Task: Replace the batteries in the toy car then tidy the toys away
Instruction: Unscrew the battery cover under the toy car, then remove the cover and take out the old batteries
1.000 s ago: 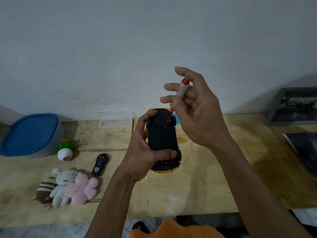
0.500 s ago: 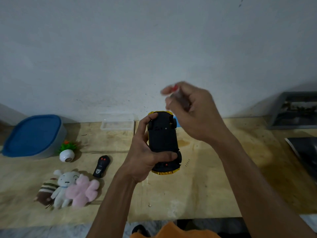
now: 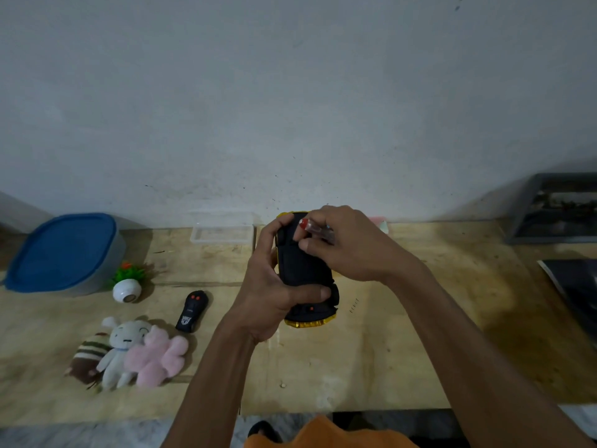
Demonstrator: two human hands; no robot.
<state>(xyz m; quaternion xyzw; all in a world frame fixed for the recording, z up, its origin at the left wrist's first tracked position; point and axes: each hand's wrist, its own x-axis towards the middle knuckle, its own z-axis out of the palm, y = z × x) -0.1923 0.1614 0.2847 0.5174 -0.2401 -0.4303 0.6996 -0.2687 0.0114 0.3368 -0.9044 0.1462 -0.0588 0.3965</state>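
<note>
since a second ago the right hand (image 3: 352, 245) has dropped from above the car onto its underside, and the small screwdriver with the clear handle and red cap (image 3: 311, 226) now lies nearly flat across the fingers instead of standing upright.

pale, stained plywood tabletop (image 3: 387, 350) carries everything. near its back left corner sits a grey tub with a blue lid (image 3: 64, 250); a clear shallow plastic tray (image 3: 223, 233) lies against the back edge. toward the front left edge lies a heap of plush toys, brown-striped, white and pink (image 3: 129, 354), with a black remote control with red buttons (image 3: 191, 310) just behind it.

black-bellied yellow toy car (image 3: 303, 273) is held upside down above the middle of the table, the left hand (image 3: 274, 295) wrapped tight around its body, thumb pressed across the rear. the right hand's fingers are curled, pinching the screwdriver against the chassis.

risks, as i judge them: the tip is hidden, so it may not be seated; a slip could strip the screw or jab the left thumb. a loosened screw could drop and roll off the front edge.
</note>
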